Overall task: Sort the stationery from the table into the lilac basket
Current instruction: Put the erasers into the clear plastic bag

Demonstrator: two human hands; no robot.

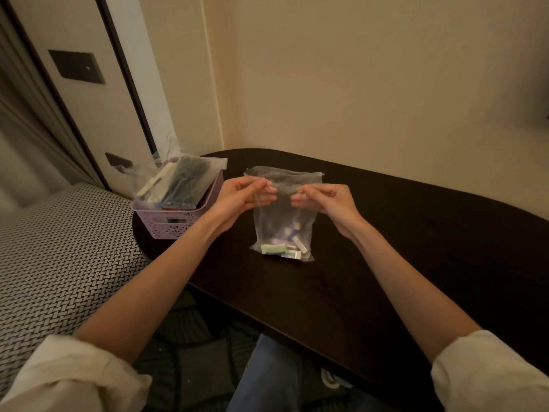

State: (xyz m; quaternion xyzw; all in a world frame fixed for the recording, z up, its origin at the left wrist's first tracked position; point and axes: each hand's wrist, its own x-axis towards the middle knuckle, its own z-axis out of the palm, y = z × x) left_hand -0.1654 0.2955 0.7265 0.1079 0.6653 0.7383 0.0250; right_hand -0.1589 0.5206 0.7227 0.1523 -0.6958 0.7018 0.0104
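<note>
Both pinches closed on the clear bag [285, 209]: left hand [240, 200] and right hand [323, 200] grip its upper part, bottom resting on the table [416, 233], right of the lilac basket [175, 221]. Seal it, keep it upright, lift into the basket. Bag is see-through, small pastel pieces pooled at bottom.

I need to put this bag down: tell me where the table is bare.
The dark table is bare right of the clear bag, out to its curved right edge, and in front of the bag toward you. The crowded part is left: the lilac basket, already stuffed with bagged stationery, stands at the table's left end.
</note>
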